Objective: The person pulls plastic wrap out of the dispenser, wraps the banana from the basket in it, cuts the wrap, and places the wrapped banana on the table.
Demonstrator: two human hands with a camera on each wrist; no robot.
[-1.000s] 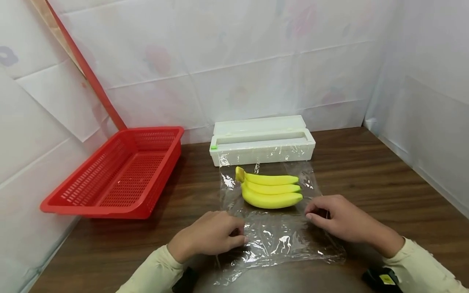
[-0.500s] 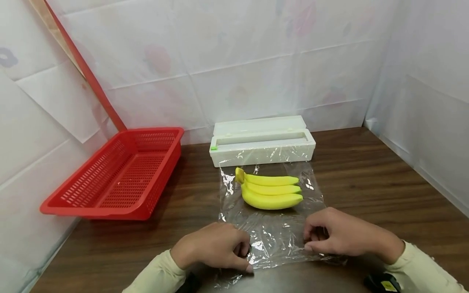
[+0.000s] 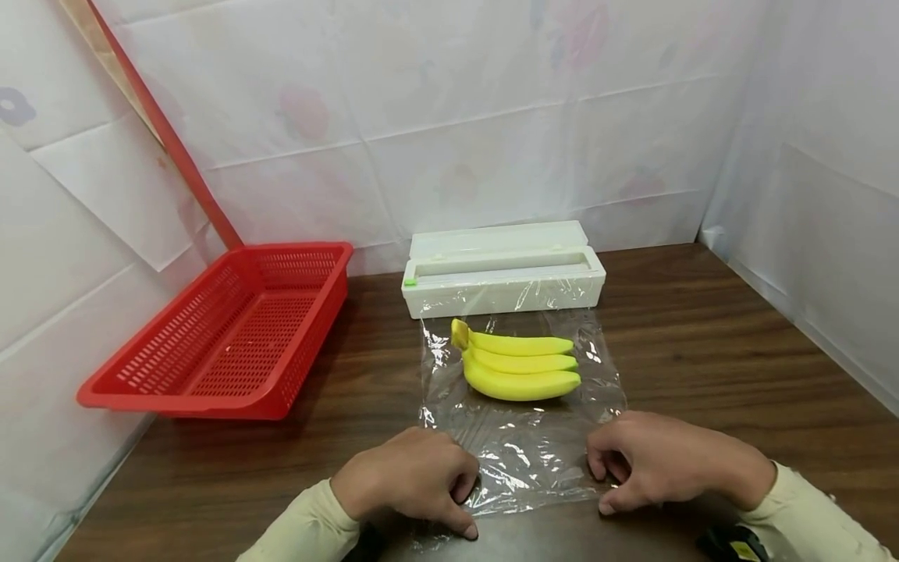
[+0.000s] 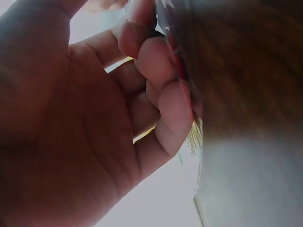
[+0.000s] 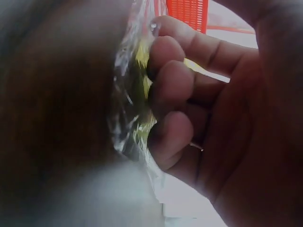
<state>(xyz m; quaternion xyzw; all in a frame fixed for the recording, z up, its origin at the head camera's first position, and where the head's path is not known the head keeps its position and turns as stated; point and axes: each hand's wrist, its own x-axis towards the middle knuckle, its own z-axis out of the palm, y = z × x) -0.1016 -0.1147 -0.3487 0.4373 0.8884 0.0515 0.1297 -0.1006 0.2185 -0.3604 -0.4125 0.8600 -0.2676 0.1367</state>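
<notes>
1. The sheet of cling film [image 3: 523, 437] lies flat on the wooden table [image 3: 702, 351], running from the white dispenser box [image 3: 502, 273] at the back toward the person, and it looks still joined to the box at its far edge. A bunch of yellow bananas [image 3: 520, 367] sits on the middle of it.
2. The left hand [image 3: 414, 480] is at the near left corner, fingers curled with the tips pressed down on the film's edge. In the left wrist view the fingertips [image 4: 163, 80] sit right against the film on the wood.
3. The right hand [image 3: 653, 460] does the same at the near right corner. The right wrist view shows its curled fingertips [image 5: 168, 101] on the crinkled film [image 5: 128, 109]. Whether either hand has actually pinched the edge up, or is just pressing on it, I can't tell.
4. Handling-wise, I'd say this stuff is super light, floppy and clingy, so it'll stick to itself and tear if yanked. The near corners, both at once, seem the best place to take hold.
5. A red basket [image 3: 232, 336] sits off to the left, well apart from it all.
</notes>
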